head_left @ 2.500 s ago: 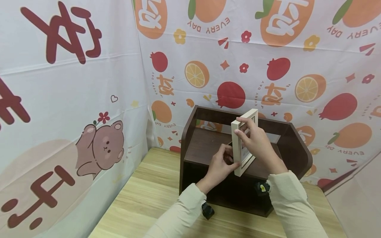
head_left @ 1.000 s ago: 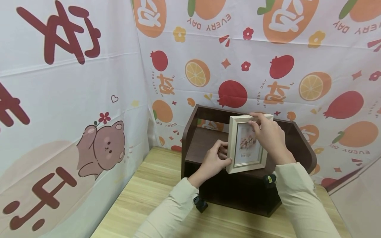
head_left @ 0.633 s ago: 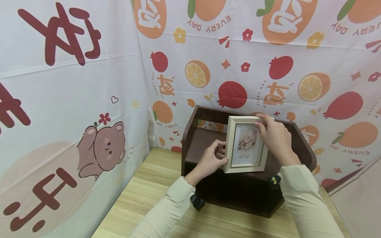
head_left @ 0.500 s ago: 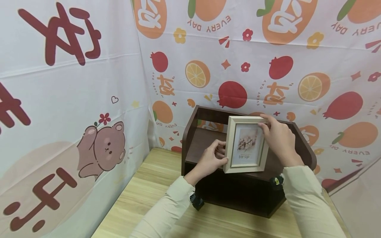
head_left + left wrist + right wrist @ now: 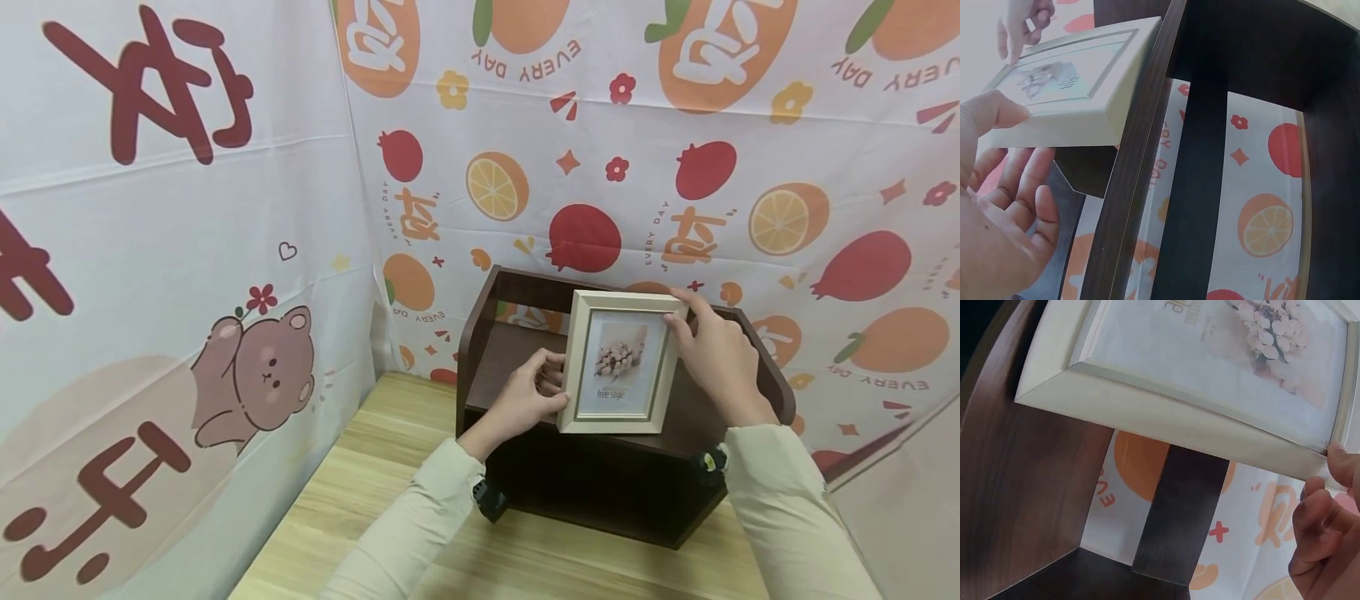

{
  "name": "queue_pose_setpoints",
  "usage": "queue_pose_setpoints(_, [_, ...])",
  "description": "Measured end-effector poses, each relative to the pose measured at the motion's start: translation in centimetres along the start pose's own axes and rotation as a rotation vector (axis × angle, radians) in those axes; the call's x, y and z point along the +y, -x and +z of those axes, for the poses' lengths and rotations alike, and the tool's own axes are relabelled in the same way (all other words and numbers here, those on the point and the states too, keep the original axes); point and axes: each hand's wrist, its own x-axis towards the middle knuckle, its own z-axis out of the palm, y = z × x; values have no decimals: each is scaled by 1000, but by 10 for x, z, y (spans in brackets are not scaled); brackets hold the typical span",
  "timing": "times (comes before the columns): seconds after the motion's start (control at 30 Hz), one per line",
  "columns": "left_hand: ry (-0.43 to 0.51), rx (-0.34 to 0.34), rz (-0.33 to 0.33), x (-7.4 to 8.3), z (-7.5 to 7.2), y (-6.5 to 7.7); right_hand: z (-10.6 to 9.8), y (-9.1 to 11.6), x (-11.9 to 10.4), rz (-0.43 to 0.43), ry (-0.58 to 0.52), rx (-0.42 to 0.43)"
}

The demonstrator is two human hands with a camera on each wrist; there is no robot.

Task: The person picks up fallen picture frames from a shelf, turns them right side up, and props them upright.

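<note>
A cream picture frame (image 5: pixel 617 362) with a flower print stands upright, facing me, at the front of the dark brown desktop shelf's top board (image 5: pixel 506 367). My left hand (image 5: pixel 525 392) pinches its lower left side; in the left wrist view the thumb (image 5: pixel 1004 112) lies on the front and the fingers are behind. My right hand (image 5: pixel 716 354) pinches the upper right corner. The right wrist view shows the right thumb (image 5: pixel 1342 464) on the frame's front edge. The frame's back is mostly hidden, and whether its bottom edge bears on the board I cannot tell.
The shelf has raised side panels (image 5: pixel 476 342) and a back rail (image 5: pixel 540 287), with a dark open compartment (image 5: pixel 600 492) below. It stands on a light wood-grain table (image 5: pixel 360 500). Printed cloths (image 5: pixel 450 167) hang close behind and on the left.
The picture frame has turned from nearly edge-on to facing me and moved slightly left. My right hand has shifted right along the top to the upper right corner; the left hand moved slightly left.
</note>
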Motion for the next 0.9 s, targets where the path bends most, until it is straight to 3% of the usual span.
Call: queue_pose_setpoints(0.9, [-5, -7, 19, -8, -11, -13, 7, 9, 10, -6, -38, -81])
